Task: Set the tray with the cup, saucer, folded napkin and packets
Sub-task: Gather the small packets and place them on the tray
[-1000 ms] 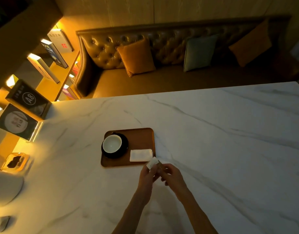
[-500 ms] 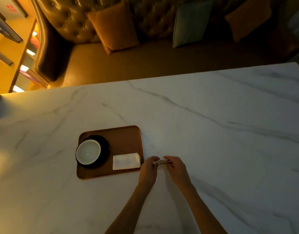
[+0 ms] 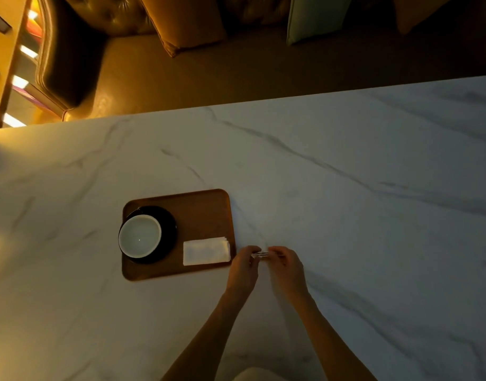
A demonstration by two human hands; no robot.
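Left hand: I see the left hand point(image 3: 243, 266) pinching one end of the packets point(image 3: 261, 254), fingers curled round them.
Right hand: the right hand point(image 3: 287, 266) pinches the other end. I judge the two-handed hold is there to square the thin packets into one stack.
Packets: low over the tabletop point(image 3: 346, 215), just beside the near right corner of the tray point(image 3: 203, 207) and not yet on it. I cannot tell whether they touch the marble.
Cup and saucer: the white cup point(image 3: 139, 236) sits on the dark saucer point(image 3: 169, 229) at the tray's left end.
Napkin: the folded napkin point(image 3: 206, 251) lies flat at the tray's near right corner, just beside the saucer.
Free spot: bare wood at the tray's far right corner. I judge the packets fit there.
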